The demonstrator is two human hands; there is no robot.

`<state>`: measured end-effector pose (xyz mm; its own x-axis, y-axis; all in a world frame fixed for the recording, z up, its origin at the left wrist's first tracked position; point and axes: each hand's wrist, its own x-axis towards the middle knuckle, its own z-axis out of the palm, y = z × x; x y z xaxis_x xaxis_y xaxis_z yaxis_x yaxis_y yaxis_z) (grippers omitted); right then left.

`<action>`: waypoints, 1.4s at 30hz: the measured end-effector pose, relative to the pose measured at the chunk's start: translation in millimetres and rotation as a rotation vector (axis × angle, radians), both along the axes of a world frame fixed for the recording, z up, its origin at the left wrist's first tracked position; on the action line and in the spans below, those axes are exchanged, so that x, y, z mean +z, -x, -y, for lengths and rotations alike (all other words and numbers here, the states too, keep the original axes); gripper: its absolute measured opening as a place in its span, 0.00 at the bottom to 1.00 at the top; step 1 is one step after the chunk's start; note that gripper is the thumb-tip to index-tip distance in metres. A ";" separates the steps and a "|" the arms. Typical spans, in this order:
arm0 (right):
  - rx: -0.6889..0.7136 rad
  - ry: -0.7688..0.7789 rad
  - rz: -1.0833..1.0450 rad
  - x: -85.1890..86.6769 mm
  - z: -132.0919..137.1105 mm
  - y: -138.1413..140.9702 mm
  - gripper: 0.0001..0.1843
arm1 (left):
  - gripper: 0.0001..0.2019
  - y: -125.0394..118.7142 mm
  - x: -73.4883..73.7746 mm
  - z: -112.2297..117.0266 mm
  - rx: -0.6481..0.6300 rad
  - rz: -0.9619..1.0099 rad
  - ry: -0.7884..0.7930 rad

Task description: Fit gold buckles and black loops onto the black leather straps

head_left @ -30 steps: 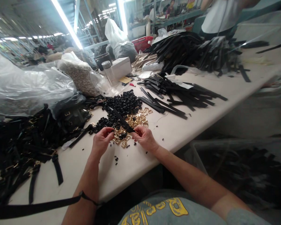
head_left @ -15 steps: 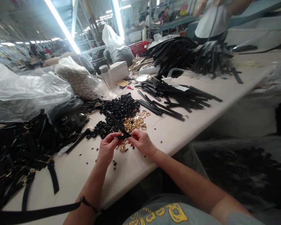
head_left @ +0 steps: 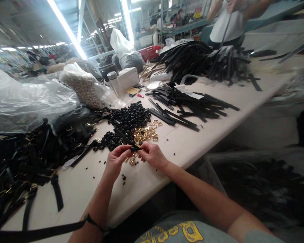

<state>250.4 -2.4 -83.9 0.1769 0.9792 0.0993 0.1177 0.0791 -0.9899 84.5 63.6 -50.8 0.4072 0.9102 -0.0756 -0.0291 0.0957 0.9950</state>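
A narrow black strap point(head_left: 123, 137) is pinched between my two hands, its free end pointing away over the pile. My left hand point(head_left: 118, 158) is closed on the strap near its middle, thumb against fingers. My right hand point(head_left: 152, 154) grips the near end; whether a buckle sits inside that grip cannot be made out. Just beyond my fingers lie gold buckles point(head_left: 147, 132) in a loose heap. Behind them is a mound of small black loops point(head_left: 129, 116).
Finished-looking black straps with buckles point(head_left: 40, 152) pile up at the left, below clear plastic bags point(head_left: 35, 98). Loose black strips point(head_left: 187, 104) lie farther right. A glass bottle point(head_left: 115, 82) stands near a white box point(head_left: 128, 77). Another person point(head_left: 226, 25) handles a strip across the table.
My hands stay in nearly the same place, while the strap's free end has dipped lower. Across the table, the other person's hands have lowered with a long strip.
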 end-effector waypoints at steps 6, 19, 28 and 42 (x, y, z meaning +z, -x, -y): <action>0.008 0.000 -0.003 -2.3 -1.5 0.1 0.09 | 0.13 -5.0 2.2 5.6 -0.012 -0.019 -0.095; 0.070 -0.004 -0.151 2.4 -2.1 1.4 0.06 | 0.10 -9.9 -4.8 11.8 0.042 -0.128 -0.385; 0.130 -0.061 -0.144 1.0 0.1 2.4 0.11 | 0.07 -13.7 -8.6 11.1 0.023 -0.172 -0.397; 0.039 0.038 -0.147 4.5 -1.0 4.5 0.07 | 0.20 -12.2 -3.3 0.5 0.203 0.147 0.164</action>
<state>245.9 -1.4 -79.4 0.1485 0.9882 0.0380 -0.0311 0.0430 -0.9986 96.8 63.1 -54.1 0.2360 0.9545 -0.1823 -0.2071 0.2327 0.9503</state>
